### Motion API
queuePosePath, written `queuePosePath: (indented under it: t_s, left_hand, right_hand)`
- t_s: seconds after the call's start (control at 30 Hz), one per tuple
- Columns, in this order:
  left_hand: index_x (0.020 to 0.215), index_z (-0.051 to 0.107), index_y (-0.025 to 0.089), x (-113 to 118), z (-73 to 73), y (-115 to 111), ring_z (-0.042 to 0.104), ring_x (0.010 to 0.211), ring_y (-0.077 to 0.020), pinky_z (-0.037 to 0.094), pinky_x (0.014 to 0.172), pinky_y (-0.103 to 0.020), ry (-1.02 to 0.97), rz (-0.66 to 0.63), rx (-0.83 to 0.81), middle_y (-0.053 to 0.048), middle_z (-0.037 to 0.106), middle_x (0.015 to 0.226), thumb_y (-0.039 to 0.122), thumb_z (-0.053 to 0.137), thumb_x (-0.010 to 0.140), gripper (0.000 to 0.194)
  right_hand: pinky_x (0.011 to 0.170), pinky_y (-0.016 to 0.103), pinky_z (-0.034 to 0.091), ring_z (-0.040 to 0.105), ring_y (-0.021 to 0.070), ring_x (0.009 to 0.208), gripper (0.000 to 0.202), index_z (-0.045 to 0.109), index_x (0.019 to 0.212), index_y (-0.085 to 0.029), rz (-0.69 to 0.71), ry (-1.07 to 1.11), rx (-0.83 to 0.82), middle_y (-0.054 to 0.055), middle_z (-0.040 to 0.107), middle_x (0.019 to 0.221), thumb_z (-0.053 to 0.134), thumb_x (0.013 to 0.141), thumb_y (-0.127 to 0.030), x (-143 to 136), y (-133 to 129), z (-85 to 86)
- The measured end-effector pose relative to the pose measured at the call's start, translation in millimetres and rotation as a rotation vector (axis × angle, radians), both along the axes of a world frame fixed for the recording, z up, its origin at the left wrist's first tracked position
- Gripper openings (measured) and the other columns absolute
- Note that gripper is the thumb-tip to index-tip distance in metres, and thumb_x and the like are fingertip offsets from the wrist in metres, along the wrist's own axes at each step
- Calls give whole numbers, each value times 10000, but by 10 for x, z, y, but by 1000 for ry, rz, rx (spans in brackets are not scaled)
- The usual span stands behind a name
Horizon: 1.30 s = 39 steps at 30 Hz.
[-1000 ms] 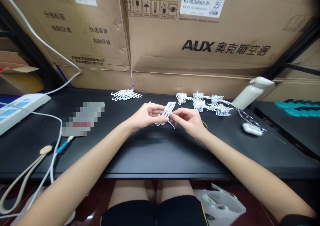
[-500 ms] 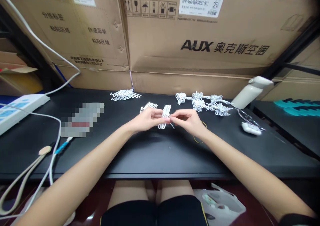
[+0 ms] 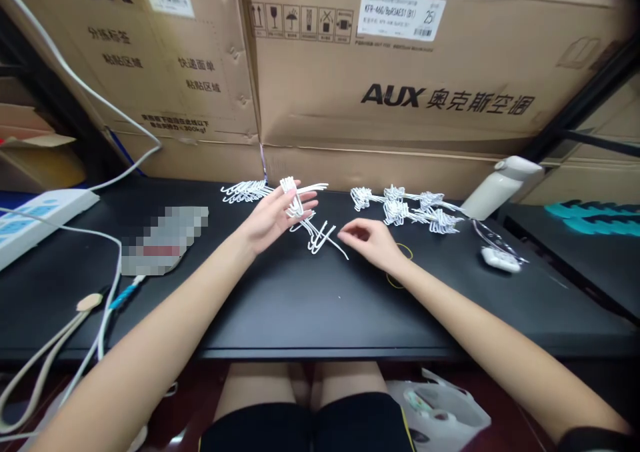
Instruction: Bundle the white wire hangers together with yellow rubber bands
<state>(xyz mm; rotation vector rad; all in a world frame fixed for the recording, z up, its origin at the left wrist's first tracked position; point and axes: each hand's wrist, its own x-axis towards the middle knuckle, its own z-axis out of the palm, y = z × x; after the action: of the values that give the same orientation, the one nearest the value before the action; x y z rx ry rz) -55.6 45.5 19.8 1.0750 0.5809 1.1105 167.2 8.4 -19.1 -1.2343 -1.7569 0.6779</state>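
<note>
My left hand [image 3: 267, 219] is turned palm up above the black table, fingers stretched to the right. Across its fingers lies a bundle of white hooks [image 3: 295, 199], thin bent wires held by the thumb side. Several loose white hooks [image 3: 320, 237] lie on the table just below and right of that hand. My right hand [image 3: 373, 242] is closed in a pinch, its fingertips right beside the loose hooks; whether anything is between them is too small to tell. A yellow rubber band [image 3: 393, 282] lies partly behind my right wrist.
More white hooks [image 3: 243, 192] lie at the back left, and several tied hook bundles [image 3: 395, 211] at the back right. A white bottle [image 3: 500, 189] and a white case [image 3: 501, 259] stand further right. Left are a power strip [image 3: 47, 219] and cables. Cardboard boxes [image 3: 400, 125] wall the back.
My hands have moved apart. The left has shifted left and up and turned palm up with the bundle, its fingers straightened. Loose hooks now show on the table between the hands.
</note>
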Motion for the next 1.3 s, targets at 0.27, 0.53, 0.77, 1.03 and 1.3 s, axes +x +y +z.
queuePosePath:
  t_s: [0.27, 0.53, 0.77, 1.03, 1.3]
  left_hand:
    - [1250, 495, 220, 24, -65, 11, 621, 1062, -207, 388, 1019, -415, 7, -27, -33, -88, 667, 1125, 201, 631, 821, 451]
    - [1221, 542, 208, 31, -64, -30, 644, 1012, -212, 435, 970, -395, 74, -64, -48, -86, 674, 1086, 198, 662, 796, 442]
    - [1194, 555, 185, 50, -61, -46, 661, 847, -145, 476, 927, -365, 72, -101, -64, -61, 694, 946, 175, 619, 824, 375]
    - [1228, 541, 178, 54, -68, -55, 662, 861, -159, 464, 952, -374, 117, -110, -39, -59, 687, 938, 184, 638, 814, 426]
    - [1260, 539, 205, 103, -111, -100, 661, 882, -183, 459, 905, -349, 209, -164, 12, -63, 687, 961, 229, 679, 785, 496]
  right_hand:
    - [544, 246, 394, 486, 107, 554, 180, 661, 710, -150, 64, -287, -36, 24, 617, 672, 593, 774, -304, 56, 18, 12]
    - [404, 209, 339, 453, 81, 458, 278, 657, 669, -141, 36, 94, -284, -2, 575, 548, 682, 681, -417, 176, 126, 64]
    - [453, 192, 447, 536, 88, 558, 322, 669, 716, -138, -153, 403, -270, 38, 636, 683, 749, 625, -436, 279, 225, 74]
    - [460, 207, 424, 507, 80, 544, 275, 657, 643, -152, -197, 654, -134, 17, 618, 648, 768, 606, -400, 189, 156, 149]
    - [472, 233, 420, 512, 100, 544, 233, 681, 659, -174, -116, 651, -134, 24, 637, 641, 758, 626, -392, 43, 38, 152]
